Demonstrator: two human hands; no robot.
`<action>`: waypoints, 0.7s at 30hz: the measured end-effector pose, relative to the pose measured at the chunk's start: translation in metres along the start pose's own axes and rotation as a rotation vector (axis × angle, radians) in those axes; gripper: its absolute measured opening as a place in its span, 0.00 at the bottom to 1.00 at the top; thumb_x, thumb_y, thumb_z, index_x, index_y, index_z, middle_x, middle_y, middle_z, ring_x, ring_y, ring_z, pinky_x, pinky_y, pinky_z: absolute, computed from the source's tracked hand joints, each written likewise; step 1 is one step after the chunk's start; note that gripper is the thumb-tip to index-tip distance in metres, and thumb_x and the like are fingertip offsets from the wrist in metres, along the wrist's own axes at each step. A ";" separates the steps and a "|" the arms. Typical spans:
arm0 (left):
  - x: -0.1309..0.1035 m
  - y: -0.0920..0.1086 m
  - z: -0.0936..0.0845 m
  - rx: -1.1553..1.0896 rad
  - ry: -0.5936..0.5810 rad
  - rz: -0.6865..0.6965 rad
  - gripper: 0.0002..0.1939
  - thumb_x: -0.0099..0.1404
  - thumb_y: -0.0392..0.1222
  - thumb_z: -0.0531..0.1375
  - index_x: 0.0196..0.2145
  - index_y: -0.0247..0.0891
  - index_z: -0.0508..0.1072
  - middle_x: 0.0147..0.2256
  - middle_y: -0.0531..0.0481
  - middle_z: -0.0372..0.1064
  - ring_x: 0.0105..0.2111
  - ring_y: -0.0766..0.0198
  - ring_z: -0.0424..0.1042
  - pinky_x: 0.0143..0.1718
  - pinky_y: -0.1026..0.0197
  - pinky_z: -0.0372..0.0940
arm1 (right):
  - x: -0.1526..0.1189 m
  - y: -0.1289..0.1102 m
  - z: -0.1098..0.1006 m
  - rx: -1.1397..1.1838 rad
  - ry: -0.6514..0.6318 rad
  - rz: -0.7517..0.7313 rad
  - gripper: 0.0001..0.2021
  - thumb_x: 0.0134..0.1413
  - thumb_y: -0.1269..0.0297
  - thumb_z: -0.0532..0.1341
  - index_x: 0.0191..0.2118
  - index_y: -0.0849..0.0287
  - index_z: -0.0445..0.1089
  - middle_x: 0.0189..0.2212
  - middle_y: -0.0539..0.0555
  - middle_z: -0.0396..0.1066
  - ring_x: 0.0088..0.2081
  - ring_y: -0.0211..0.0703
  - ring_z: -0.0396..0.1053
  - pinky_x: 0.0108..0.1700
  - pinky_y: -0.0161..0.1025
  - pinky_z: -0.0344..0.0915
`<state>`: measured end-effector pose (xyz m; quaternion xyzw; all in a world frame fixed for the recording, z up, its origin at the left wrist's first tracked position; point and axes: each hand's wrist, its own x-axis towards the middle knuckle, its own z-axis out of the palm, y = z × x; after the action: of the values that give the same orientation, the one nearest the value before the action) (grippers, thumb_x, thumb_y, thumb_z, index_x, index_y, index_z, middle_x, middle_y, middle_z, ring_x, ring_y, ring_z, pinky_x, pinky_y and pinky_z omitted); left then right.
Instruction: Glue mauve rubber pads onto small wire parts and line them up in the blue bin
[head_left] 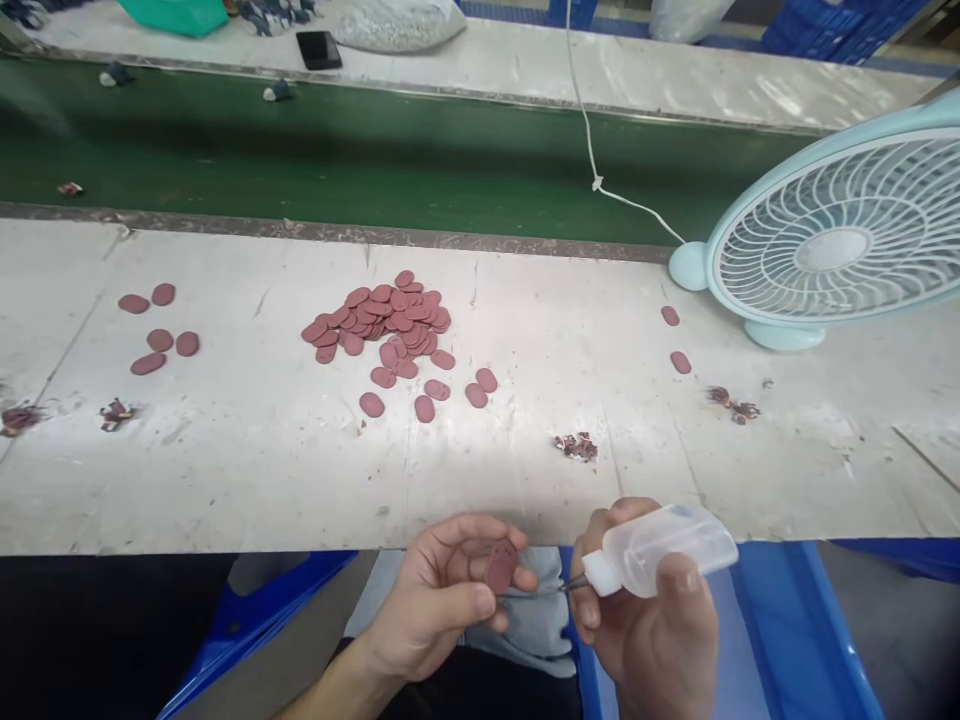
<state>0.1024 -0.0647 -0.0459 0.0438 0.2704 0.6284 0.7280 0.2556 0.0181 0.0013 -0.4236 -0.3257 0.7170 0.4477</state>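
Near the table's front edge my left hand [457,590] pinches a reddish-brown oval piece [501,566] between its thumb and fingers, flat face turned up. To its right, my right hand [645,610] is wrapped round a translucent plastic bottle [667,548] with a white cap and a thin dark nozzle. The nozzle points left, towards the oval piece, with a small gap between them. Beyond the hands, a pile of similar oval pieces [382,318] lies on the white table [300,480], and several loose ones are scattered around it.
A light blue fan [832,250] stands at the right, its white cable [589,130] crossing the green belt [412,180]. Small heaps of dark scraps [576,446] dot the table. A phone [319,50] lies on the far ledge. A blue bin [802,630] is below the front edge.
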 end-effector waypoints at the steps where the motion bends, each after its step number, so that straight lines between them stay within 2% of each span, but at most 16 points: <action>1: 0.000 -0.001 -0.002 0.013 -0.020 -0.004 0.22 0.56 0.31 0.72 0.49 0.44 0.80 0.47 0.49 0.80 0.40 0.59 0.82 0.26 0.71 0.74 | 0.000 -0.001 0.000 0.000 -0.010 0.007 0.18 0.55 0.42 0.64 0.40 0.51 0.71 0.21 0.46 0.68 0.13 0.36 0.63 0.12 0.31 0.61; 3: -0.001 -0.003 -0.004 0.058 -0.038 -0.003 0.24 0.57 0.30 0.72 0.50 0.45 0.79 0.48 0.47 0.79 0.39 0.59 0.82 0.24 0.71 0.73 | 0.000 0.000 -0.003 -0.007 -0.018 0.016 0.18 0.56 0.42 0.63 0.41 0.50 0.71 0.21 0.46 0.68 0.13 0.36 0.63 0.12 0.30 0.61; 8: 0.001 -0.007 -0.004 0.161 -0.015 0.033 0.21 0.57 0.28 0.72 0.46 0.43 0.79 0.46 0.45 0.81 0.41 0.59 0.82 0.35 0.69 0.75 | -0.004 0.008 -0.013 -0.007 -0.031 0.076 0.18 0.57 0.42 0.62 0.43 0.49 0.70 0.22 0.46 0.68 0.15 0.37 0.65 0.14 0.31 0.63; 12: 0.003 -0.009 -0.001 0.168 -0.010 0.028 0.18 0.59 0.28 0.70 0.44 0.44 0.78 0.48 0.47 0.80 0.33 0.63 0.82 0.25 0.71 0.74 | -0.001 0.012 -0.018 0.029 -0.055 0.079 0.17 0.58 0.42 0.62 0.43 0.49 0.70 0.23 0.47 0.68 0.15 0.39 0.66 0.13 0.32 0.63; 16: 0.003 -0.008 0.000 0.187 -0.021 0.106 0.15 0.60 0.31 0.70 0.44 0.43 0.78 0.53 0.44 0.77 0.39 0.60 0.82 0.27 0.71 0.74 | 0.003 0.011 -0.019 0.047 -0.046 0.068 0.18 0.56 0.43 0.63 0.43 0.51 0.70 0.22 0.47 0.68 0.14 0.41 0.66 0.12 0.33 0.62; 19: 0.003 -0.008 0.001 0.181 0.003 0.133 0.04 0.67 0.35 0.65 0.40 0.40 0.78 0.48 0.44 0.80 0.40 0.57 0.82 0.27 0.69 0.75 | 0.004 0.007 -0.021 0.034 -0.039 0.076 0.20 0.54 0.42 0.64 0.43 0.51 0.70 0.23 0.49 0.69 0.14 0.43 0.67 0.10 0.35 0.62; 21: 0.004 -0.009 0.002 0.177 0.035 0.128 0.06 0.67 0.36 0.65 0.42 0.42 0.78 0.45 0.45 0.81 0.39 0.57 0.82 0.25 0.68 0.76 | 0.005 0.004 -0.021 0.020 -0.038 0.050 0.21 0.52 0.41 0.65 0.43 0.51 0.70 0.23 0.49 0.70 0.14 0.44 0.67 0.09 0.35 0.61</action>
<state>0.1115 -0.0628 -0.0495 0.1142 0.3341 0.6479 0.6750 0.2721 0.0228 -0.0131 -0.4133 -0.3165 0.7390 0.4277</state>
